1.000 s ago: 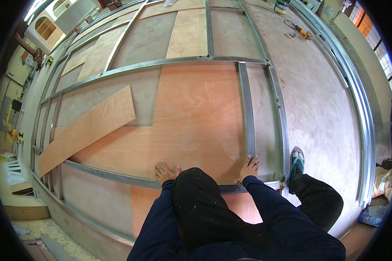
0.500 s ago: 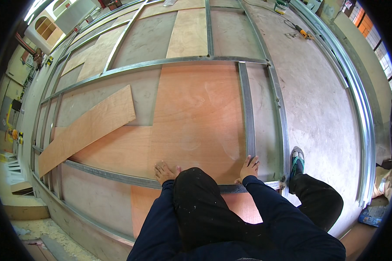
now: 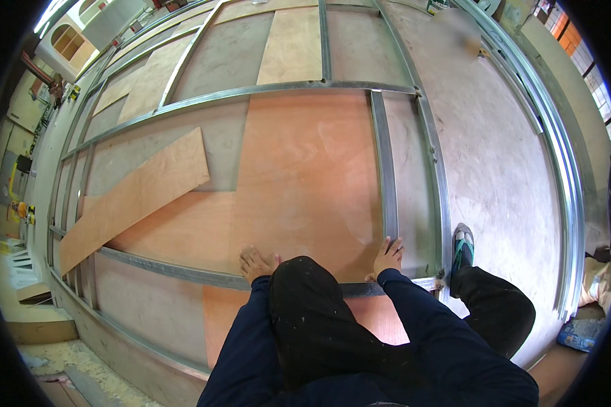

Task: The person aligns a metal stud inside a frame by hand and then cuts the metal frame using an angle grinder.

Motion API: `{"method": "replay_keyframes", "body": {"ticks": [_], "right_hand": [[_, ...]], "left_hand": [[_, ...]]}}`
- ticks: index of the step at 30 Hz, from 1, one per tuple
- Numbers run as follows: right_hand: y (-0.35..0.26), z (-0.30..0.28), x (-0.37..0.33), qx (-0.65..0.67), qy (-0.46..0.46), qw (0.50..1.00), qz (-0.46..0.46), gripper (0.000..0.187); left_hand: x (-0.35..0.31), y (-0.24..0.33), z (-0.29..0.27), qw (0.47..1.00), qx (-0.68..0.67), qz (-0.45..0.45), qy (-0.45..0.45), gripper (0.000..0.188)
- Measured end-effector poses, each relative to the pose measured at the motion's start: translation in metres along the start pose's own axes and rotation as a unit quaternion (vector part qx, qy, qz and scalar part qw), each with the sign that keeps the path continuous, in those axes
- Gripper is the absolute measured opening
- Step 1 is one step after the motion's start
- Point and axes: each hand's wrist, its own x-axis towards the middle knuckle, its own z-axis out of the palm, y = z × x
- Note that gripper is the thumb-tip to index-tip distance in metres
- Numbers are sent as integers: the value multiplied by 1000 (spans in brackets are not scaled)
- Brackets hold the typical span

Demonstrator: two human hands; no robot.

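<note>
My left hand (image 3: 255, 264) lies with its fingers spread on the near edge of a reddish plywood sheet (image 3: 305, 176), beside the frame's near metal rail (image 3: 176, 272). My right hand (image 3: 387, 260) rests at the sheet's near right corner, fingers stretched out. Its fingertips touch the near end of a metal stud (image 3: 386, 166) running away from me. Neither hand grips anything. Between my arms, my bent knee covers part of the near rail. A loose plywood strip (image 3: 139, 197) lies slantwise across the frame to the left.
The metal frame's right rail (image 3: 436, 176) runs beside my foot (image 3: 463, 245) on the concrete floor. Long metal profiles (image 3: 562, 183) lie along the right wall. Paler plywood (image 3: 292, 47) shows in the frame's far bays. A blurred patch hides part of the far right floor.
The whole view has shifted slightly, so the frame and sheets sit a little higher in the picture. Both hands stay in the same places on the sheet and stud.
</note>
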Motion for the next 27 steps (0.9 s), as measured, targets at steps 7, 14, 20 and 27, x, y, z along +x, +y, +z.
{"method": "replay_keyframes", "body": {"ticks": [7,14,20,27], "right_hand": [[-3,-1,-2,-19,6,1000,-9,150],[-2,1,-1,8,15,1000,-6,149],[-1,3,0,6,19,1000,1,149],[-3,4,0,6,20,1000,-4,150]], "left_hand": [[1,-4,4,1000,7,0,11,91],[2,-4,3,1000,8,-7,-1,91],[0,2,-4,1000,3,-10,-15,90],[1,-3,-1,1000,16,-5,4,90]]}}
